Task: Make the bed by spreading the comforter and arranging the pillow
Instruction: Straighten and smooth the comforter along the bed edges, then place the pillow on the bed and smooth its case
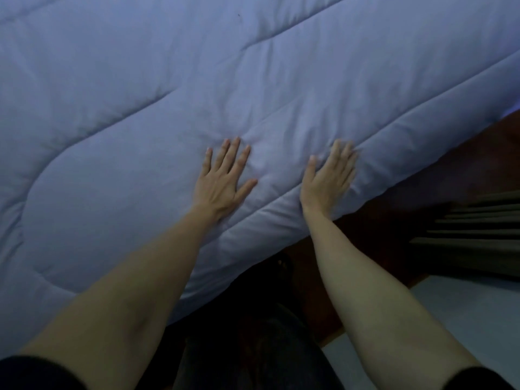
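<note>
Dark sleeves (33, 372) framed the bottom corners, bare forearms reaching out over the bed's near edge. Left hand (222, 178) lay flat, fingers straight and spread, pressing the comforter (140, 94). Right hand (329, 175) pressed just beside it, fingers straight and close together, near the hem. Beyond them, pale blue quilting covered the bed, lightly wrinkled.

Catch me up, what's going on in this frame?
A person is making a bed. Both hands lie flat, fingers straight, on a pale blue quilted comforter near its edge: the left hand and the right hand side by side, pressing it smooth. The comforter is already spread out; slight creases show around the hands. No pillow is in view.
</note>
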The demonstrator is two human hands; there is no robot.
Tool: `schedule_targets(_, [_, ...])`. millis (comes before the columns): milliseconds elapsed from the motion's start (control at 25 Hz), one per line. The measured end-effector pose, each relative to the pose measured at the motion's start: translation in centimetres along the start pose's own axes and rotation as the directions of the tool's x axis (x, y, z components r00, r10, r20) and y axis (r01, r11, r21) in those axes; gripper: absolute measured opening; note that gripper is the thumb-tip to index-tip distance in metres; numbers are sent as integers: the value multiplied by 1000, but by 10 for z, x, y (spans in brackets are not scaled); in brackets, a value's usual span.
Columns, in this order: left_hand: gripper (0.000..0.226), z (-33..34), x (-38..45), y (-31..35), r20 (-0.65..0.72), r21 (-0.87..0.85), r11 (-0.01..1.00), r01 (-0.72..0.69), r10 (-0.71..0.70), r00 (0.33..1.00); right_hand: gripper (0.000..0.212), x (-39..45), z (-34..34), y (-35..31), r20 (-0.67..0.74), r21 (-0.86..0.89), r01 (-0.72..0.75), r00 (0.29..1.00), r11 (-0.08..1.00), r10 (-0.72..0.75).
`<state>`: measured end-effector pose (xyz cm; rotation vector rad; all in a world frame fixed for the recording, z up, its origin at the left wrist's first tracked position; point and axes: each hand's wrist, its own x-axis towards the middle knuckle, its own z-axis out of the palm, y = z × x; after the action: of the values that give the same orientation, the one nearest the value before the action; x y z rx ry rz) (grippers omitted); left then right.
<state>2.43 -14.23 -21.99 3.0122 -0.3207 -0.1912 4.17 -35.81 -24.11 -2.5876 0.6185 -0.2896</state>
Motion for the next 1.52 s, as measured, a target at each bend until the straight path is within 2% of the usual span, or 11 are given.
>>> schedule_targets(40, [73,3,-1,4,-3,17,1000,6,-6,1000,65,-1,3,4,59,-22,8,998,1000,-7])
schedule_targets(240, [77,8,-16,10,58,65,997,-29,26,998,73,-24,3,29,192,115,-229,960,967,205])
schedule_targets(360, [77,-3,-17,12,136,44,999,-28,22,990,76,-23,-15,33,341,56,-284,907,957,249])
schedule_targets(520, [73,-48,-7,12,299,-90,995,-50,75,951,79,-9,-78,37,466,-145,-97,871,985,155])
schedule_targets(640, [74,-110,11,19,369,-83,986,-146,167,914,77,13,-149,20,496,-199,38,865,979,67])
schedule_targets(720, [74,-165,34,30,366,-48,976,-213,216,905,77,33,-209,2,450,-228,71,892,971,40])
schedule_targets(880, [73,-289,75,77,156,53,932,-360,348,924,77,70,-333,-19,263,-318,96,965,943,-9])
schedule_targets(1080, [72,-407,108,160,6,229,843,-486,498,867,83,106,-466,-18,106,-472,44,994,881,8])
schedule_targets(1200, [73,-438,124,216,1,264,813,-519,538,843,86,125,-510,-3,59,-509,-14,997,861,52])
schedule_targets(1320, [73,-449,145,270,27,288,787,-545,563,826,85,153,-534,25,82,-528,-35,992,848,92])
schedule_targets(1520, [75,-456,208,368,34,298,787,-540,557,830,86,233,-569,90,67,-535,-56,992,843,109])
